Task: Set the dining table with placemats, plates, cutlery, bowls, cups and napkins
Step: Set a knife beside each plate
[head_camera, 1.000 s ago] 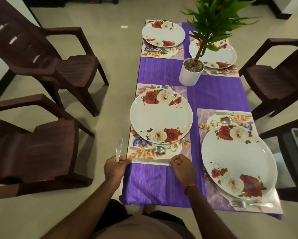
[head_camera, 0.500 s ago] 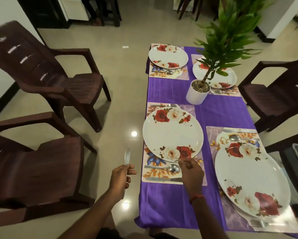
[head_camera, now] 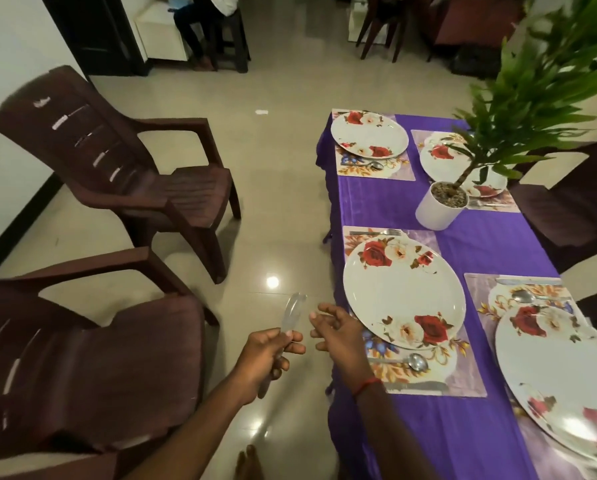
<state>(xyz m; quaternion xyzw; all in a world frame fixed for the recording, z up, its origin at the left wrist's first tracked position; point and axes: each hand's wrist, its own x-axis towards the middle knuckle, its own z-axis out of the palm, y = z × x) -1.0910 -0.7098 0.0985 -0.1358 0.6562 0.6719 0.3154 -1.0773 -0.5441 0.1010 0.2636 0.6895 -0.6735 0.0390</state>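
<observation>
My left hand (head_camera: 267, 362) grips a table knife (head_camera: 292, 315) by its handle, blade pointing up, off the table's left side above the floor. My right hand (head_camera: 337, 336) hovers beside it with fingers loosely spread, holding nothing, at the near-left placemat's (head_camera: 463, 379) corner. On that mat lie a rose-patterned plate (head_camera: 402, 291), a spoon (head_camera: 413, 362), a knife (head_camera: 416, 386) along the near edge and a fork (head_camera: 376, 232) at the far edge. Three more place settings with plates (head_camera: 369, 135) sit on the purple tablecloth (head_camera: 376, 202).
A potted green plant in a white pot (head_camera: 439, 211) stands mid-table. Two brown plastic chairs (head_camera: 124, 168) stand left of the table, the nearer chair (head_camera: 82, 358) close to my left arm. More chairs are on the right. A person sits at the far back.
My right hand left the near-left placemat and moved left off the table toward the knife in my left hand. The camera has turned left and tilted up.
</observation>
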